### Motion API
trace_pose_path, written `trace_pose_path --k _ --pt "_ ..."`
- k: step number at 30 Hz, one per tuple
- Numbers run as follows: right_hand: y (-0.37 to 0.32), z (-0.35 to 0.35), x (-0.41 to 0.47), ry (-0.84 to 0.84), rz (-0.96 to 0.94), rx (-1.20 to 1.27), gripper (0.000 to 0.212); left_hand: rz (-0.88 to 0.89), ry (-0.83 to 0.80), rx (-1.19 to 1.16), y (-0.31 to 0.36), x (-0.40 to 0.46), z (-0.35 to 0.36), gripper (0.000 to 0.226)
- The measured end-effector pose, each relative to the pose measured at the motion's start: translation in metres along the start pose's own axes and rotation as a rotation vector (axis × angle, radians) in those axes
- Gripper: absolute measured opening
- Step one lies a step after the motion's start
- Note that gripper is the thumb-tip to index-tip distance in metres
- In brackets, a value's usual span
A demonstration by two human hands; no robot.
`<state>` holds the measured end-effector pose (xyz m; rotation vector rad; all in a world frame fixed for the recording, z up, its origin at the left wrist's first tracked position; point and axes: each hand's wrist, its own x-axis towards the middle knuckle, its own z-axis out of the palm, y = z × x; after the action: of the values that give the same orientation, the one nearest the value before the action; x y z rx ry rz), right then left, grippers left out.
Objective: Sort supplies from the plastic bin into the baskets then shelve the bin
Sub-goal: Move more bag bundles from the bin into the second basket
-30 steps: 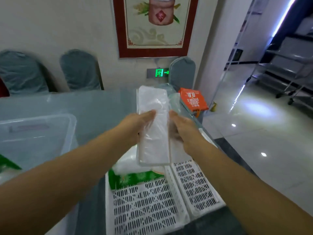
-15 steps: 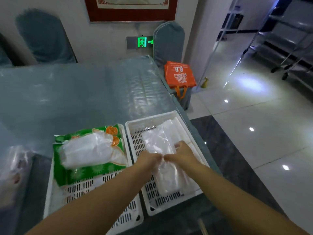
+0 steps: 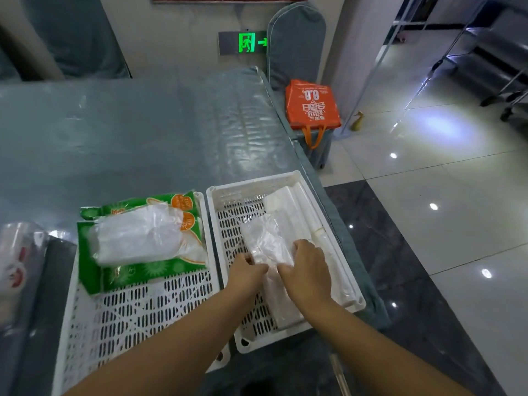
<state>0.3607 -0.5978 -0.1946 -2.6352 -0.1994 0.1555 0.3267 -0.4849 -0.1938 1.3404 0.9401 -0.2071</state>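
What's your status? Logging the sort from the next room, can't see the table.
Both hands, left and right, on clear plastic packet, setting it in right basket. Left basket holds green packs. Nothing blocking.

floor [image 3: 457, 195]: glossy tiles | exit sign [image 3: 247, 42]: lit green | chair [image 3: 295, 41]: covered

A grey-blue table [image 3: 148, 132] under a shiny clear cover carries two white slotted baskets side by side — the left basket [image 3: 120, 318] and the right basket [image 3: 225, 201] — with a clear plastic bin [image 3: 17, 252] at its left edge
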Motion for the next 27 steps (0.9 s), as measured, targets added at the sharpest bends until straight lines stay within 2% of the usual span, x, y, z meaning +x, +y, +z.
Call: trace_pose_path --k 3,7,10,14,17,19,21,24,27 --pt "0.004 0.005 -0.005 0.040 -0.048 -0.118 0.037 -0.008 0.000 0.004 0.002 0.000 0.001 0.011" --pt "0.003 0.007 -0.009 0.058 -0.099 -0.200 0.039 -0.018 -0.057 0.050 0.005 -0.001 -0.002 0.017" --pt "-0.004 0.004 -0.013 0.015 -0.100 -0.049 0.042 -0.042 -0.105 0.009 0.007 0.000 -0.007 0.018" --pt "-0.011 0.002 -0.014 -0.102 -0.114 0.047 0.057 -0.018 -0.116 0.010 0.012 0.002 -0.014 0.023" --pt "-0.014 0.008 -0.015 -0.182 -0.052 0.190 0.063 0.147 -0.010 0.165 0.011 -0.001 -0.023 0.023" --pt "-0.016 0.016 -0.018 -0.242 -0.013 0.233 0.064 0.369 0.004 0.306 0.008 -0.005 -0.031 0.035" --pt "-0.015 0.023 -0.022 -0.282 -0.015 0.219 0.063 0.559 0.011 0.554 0.000 -0.004 -0.037 0.047" --pt "-0.014 0.024 -0.023 -0.289 -0.082 0.116 0.053 0.701 -0.010 0.943 -0.008 -0.004 -0.042 0.065" --pt "-0.010 0.017 -0.022 -0.210 -0.192 -0.104 0.042 0.774 -0.105 1.176 -0.009 -0.004 -0.040 0.070"
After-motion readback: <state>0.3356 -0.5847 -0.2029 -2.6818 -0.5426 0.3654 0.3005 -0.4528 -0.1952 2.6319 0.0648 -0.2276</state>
